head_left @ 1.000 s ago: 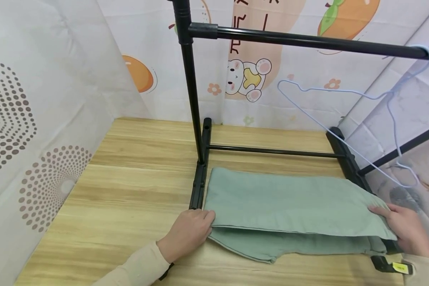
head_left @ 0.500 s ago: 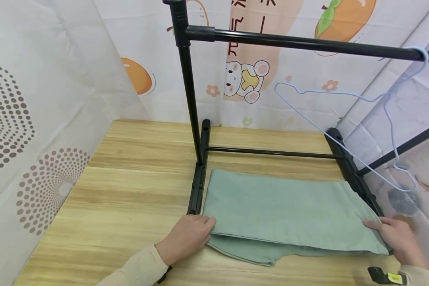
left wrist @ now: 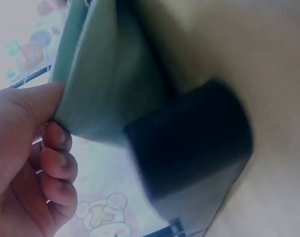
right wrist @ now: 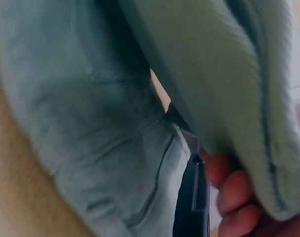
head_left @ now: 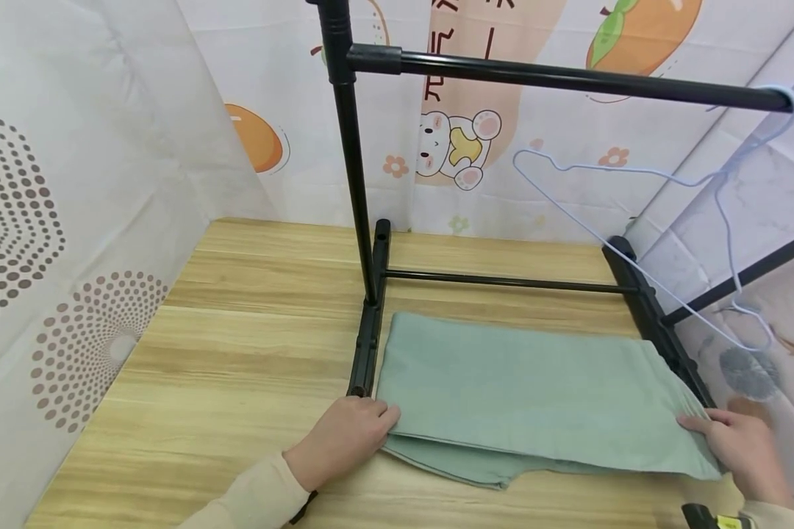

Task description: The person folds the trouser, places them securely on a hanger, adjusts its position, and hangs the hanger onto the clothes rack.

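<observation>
A folded pair of sage-green trousers [head_left: 523, 397] lies on the wooden tabletop, with the upper layer covering most of the lower one. The curved edge of the lower layer [head_left: 463, 466] sticks out at the near left. My left hand [head_left: 347, 437] pinches the near left corner between thumb and fingers; the left wrist view shows this cloth edge [left wrist: 98, 94] in the grip. At the near right corner, my right hand [head_left: 744, 444] holds the upper layer, thumb on top. In the right wrist view its curled fingers [right wrist: 234, 197] are under the cloth edge, with seamed fabric alongside.
A black garment rack [head_left: 351, 184] stands around the trousers, its feet on both sides and a low crossbar [head_left: 509, 281] behind. A light blue hanger [head_left: 635, 172] hangs from the top rail [head_left: 569, 77] at the right. Printed curtains [head_left: 291, 139] enclose the table.
My right hand has drawn the upper layer's right end toward the near side and lowered it, covering more of the lower layer. My left hand keeps its corner, shifting slightly nearer.
</observation>
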A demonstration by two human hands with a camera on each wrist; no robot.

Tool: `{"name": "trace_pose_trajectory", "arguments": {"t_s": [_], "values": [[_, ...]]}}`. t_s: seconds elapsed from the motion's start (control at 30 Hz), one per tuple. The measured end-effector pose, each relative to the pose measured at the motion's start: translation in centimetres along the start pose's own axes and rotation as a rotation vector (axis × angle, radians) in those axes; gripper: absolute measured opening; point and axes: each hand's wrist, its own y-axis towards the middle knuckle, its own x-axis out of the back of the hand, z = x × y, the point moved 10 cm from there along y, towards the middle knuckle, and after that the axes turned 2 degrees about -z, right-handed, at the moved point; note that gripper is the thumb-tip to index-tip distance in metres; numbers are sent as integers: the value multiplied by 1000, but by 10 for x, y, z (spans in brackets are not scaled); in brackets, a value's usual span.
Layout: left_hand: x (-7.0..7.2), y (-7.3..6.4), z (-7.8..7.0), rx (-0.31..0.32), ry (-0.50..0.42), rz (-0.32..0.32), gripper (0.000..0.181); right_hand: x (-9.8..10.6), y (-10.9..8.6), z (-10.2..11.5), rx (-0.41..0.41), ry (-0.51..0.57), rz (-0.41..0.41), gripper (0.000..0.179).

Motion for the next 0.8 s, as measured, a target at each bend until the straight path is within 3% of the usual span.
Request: {"name": "trace_pose_trajectory", "arguments": {"t_s": [0.1,0.2,0.27,0.37,0.47,0.6,0.67,0.8], "values": [[-6,1,3,30,-23,60,20,0,-1,2,58,-82,-17,62],[-6,5,6,54,-31,80,19,1,-1,5,101,-113,-51,58],[-9,6,4,35,-24,101,20,-2,-1,6,118,-150,-33,56],[-22,2,-4,-15,-19,193,21,-12,0,1,115,-219,28,57],[-31,1,-7,-35,-28,273,20,-16,0,-2,117,-249,21,55],[-25,8,-3,-26,-24,251,21,-8,0,4,136,-266,-29,52],[-26,8,-4,-30,-28,271,21,-10,0,7,150,-318,13,54],[-40,1,-12,-35,-72,383,19,-19,-2,11,201,-425,130,57]]}}
